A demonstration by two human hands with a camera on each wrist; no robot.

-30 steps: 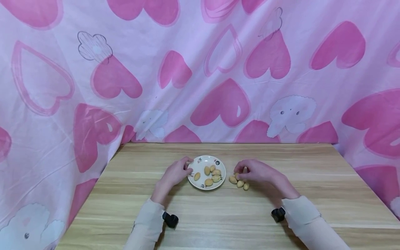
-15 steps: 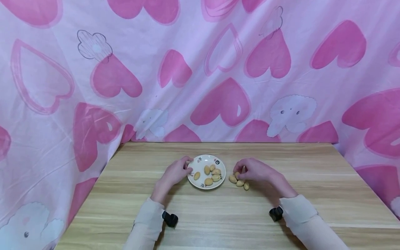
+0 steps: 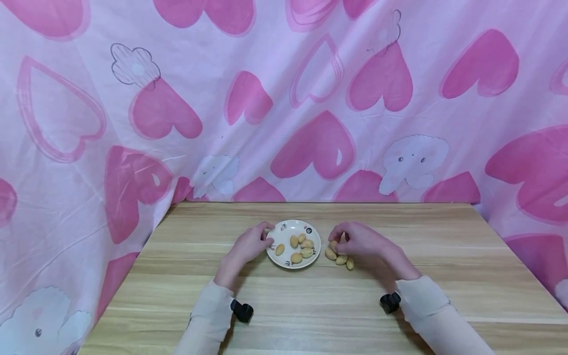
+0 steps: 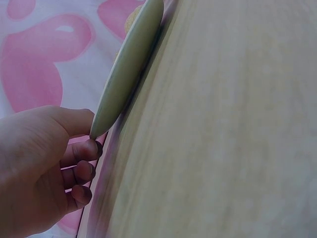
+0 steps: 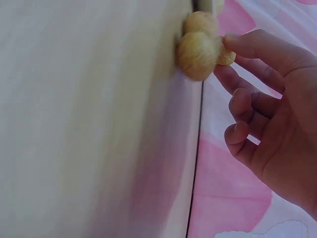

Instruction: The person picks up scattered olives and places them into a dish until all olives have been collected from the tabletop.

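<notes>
My left hand (image 3: 250, 244) pinches the left rim of a small white plate (image 3: 288, 226) with dark printed figures. In the left wrist view the thumb and index finger meet at the edge of the plate (image 4: 128, 67), the other fingers curled below. Several tan oval nuts (image 3: 296, 258) lie on the plate. To its right, my right hand (image 3: 365, 240) pinches one nut (image 5: 226, 55) between thumb and forefinger. That nut is just above a little group of nuts (image 3: 341, 260) on the table, partly covered by the fingers in the head view.
A light wood-grain table (image 3: 310, 315) carries everything. Behind it and at both sides hangs a pink cloth (image 3: 266, 148) printed with hearts. Black wrist cameras (image 3: 242, 311) sit at both cuffs.
My right hand has shifted slightly left and lifted a little, the pinched nut rising with it from the group. The left hand and plate have stayed in place.
</notes>
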